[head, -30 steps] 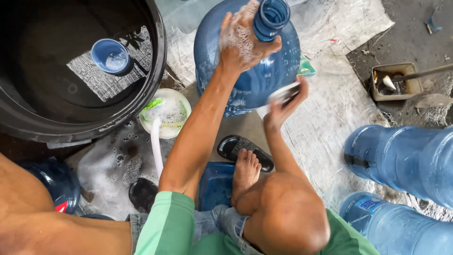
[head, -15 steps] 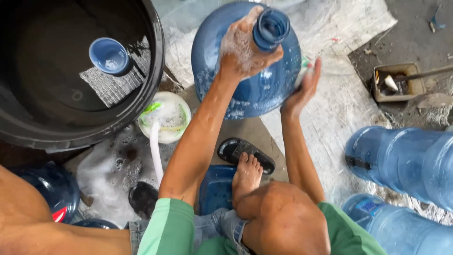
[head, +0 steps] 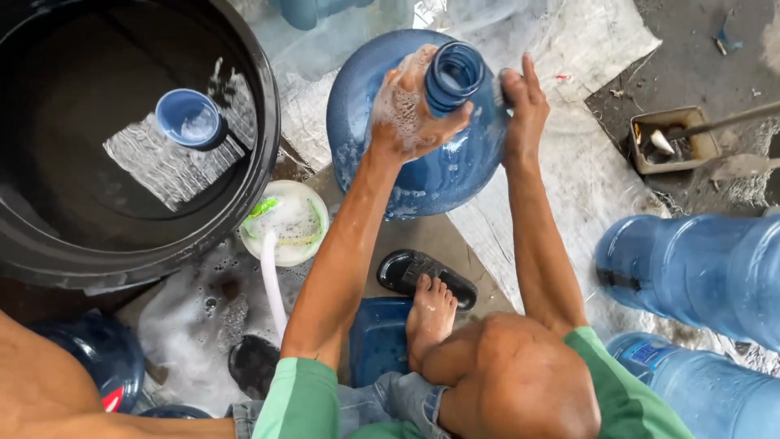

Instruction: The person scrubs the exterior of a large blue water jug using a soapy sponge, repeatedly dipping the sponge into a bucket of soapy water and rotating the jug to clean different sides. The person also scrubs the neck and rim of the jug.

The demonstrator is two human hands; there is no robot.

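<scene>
Head view: the big blue water jug (head: 406,154), standing on the white sheet's (head: 569,162) near edge, is gripped at its neck by the soapy left hand (head: 410,110), while the right hand (head: 524,102), fingers closed on something unclear, is pressed against its shoulder — best kept steadied for scrubbing.

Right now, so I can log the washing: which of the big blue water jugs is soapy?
The upright jug between both hands, foam on its shoulder; left hand grips its neck. The jugs at right lie untouched.
</scene>
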